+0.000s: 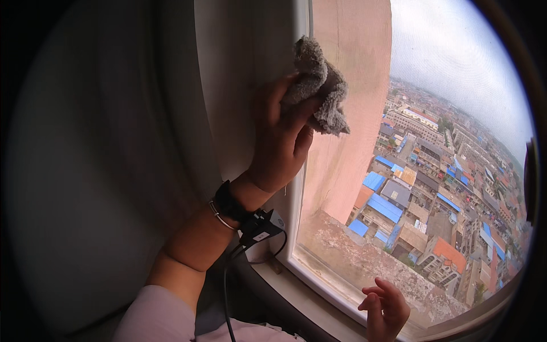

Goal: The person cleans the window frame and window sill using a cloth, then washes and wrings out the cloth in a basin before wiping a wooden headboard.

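A fluffy grey cleaning cloth [330, 105] is bunched up in my left hand [279, 137], whose fingers are wrapped round it. That hand is raised beside the upright side of the white window frame [293, 214], with the cloth in front of the window. Low on the right, my right hand [388, 310] is near the bottom of the window. Its fingers are loosely bent and apart, and nothing shows between them.
A black strap with a small box [263, 228] and a cable [226, 290] is on my left wrist. Dark wall [102, 171] fills the left. Outside are a pinkish wall [350, 85], a weathered ledge [364, 248] and rooftops far below. A windowsill [307, 305] runs below the frame.
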Demonstrator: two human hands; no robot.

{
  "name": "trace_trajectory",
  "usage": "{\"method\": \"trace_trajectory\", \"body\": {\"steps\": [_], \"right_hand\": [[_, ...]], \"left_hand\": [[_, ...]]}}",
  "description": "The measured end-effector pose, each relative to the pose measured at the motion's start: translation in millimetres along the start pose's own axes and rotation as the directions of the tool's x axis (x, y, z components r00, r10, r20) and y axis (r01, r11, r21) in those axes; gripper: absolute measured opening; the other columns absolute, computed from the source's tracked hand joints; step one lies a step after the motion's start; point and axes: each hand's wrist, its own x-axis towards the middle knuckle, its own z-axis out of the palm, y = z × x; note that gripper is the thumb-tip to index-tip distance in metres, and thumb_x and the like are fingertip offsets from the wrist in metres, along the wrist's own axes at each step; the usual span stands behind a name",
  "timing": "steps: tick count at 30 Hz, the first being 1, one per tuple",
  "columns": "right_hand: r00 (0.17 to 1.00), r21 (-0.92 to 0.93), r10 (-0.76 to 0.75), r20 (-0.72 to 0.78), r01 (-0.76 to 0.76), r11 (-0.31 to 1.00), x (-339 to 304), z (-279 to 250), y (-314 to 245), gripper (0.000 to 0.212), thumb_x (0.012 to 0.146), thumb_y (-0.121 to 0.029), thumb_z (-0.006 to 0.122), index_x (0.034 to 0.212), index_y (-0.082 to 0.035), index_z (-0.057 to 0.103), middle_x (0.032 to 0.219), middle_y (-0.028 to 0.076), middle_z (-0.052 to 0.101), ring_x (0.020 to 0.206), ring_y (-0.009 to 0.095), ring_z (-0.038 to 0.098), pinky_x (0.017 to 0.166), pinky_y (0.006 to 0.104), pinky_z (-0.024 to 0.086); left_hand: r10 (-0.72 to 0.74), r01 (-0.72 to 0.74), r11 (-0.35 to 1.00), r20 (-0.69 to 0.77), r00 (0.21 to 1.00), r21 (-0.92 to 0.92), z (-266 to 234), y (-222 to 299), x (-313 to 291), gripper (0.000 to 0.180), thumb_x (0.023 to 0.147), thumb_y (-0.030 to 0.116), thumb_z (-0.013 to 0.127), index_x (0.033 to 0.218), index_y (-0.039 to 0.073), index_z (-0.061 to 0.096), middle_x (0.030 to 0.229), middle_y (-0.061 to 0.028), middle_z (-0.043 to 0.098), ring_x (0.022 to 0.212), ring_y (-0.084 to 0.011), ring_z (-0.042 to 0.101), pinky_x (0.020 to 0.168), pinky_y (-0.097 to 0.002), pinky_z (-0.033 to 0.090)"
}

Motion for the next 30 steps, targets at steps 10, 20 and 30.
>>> {"method": "trace_trajectory", "body": {"steps": [10,20,30], "right_hand": [[0.949,-0.162,0.161,0.27,-0.12,0.979,-20.5,-24.4,10.4,0.026,0.09,-0.004,0.066,0.115,-0.001,0.066,0.087,0.009,0.072,0.071,0.011,0.066,0.062,0.0218,0.052],[0.919,-0.1,0.207,0.337,-0.183,0.978,-32.1,-4.9,20.9,0.016,0.082,0.003,0.067,0.098,0.001,0.068,0.072,0.009,0.068,0.059,0.012,0.063,0.055,0.0218,0.047],[0.861,-0.31,0.359,0.361,-0.253,0.917,-39.7,-16.6,56.7,0.02,0.081,0.0,0.069,0.101,-0.003,0.069,0.077,0.01,0.069,0.065,0.014,0.066,0.06,0.0243,0.049]], "left_hand": [[-0.522,0.558,0.827,0.268,0.81,-0.075,-28.9,91.7,-228.1,0.047,0.068,-0.012,0.06,0.108,0.012,0.068,0.13,-0.0145,0.041,0.123,-0.0369,0.041,0.103,-0.0445,0.038],[0.055,-0.039,0.987,-0.1,0.993,0.153,-36.3,-40.2,23.7,0.044,0.086,-0.003,0.055,0.128,0.006,0.053,0.113,-0.0156,0.055,0.1,-0.0331,0.058,0.086,-0.0396,0.048],[-0.713,0.708,0.697,0.215,0.668,0.112,-20.5,102.5,-290.6,0.029,0.092,0.004,0.049,0.12,-0.002,0.051,0.123,-0.0242,0.045,0.112,-0.0411,0.044,0.098,-0.0466,0.036]]}}
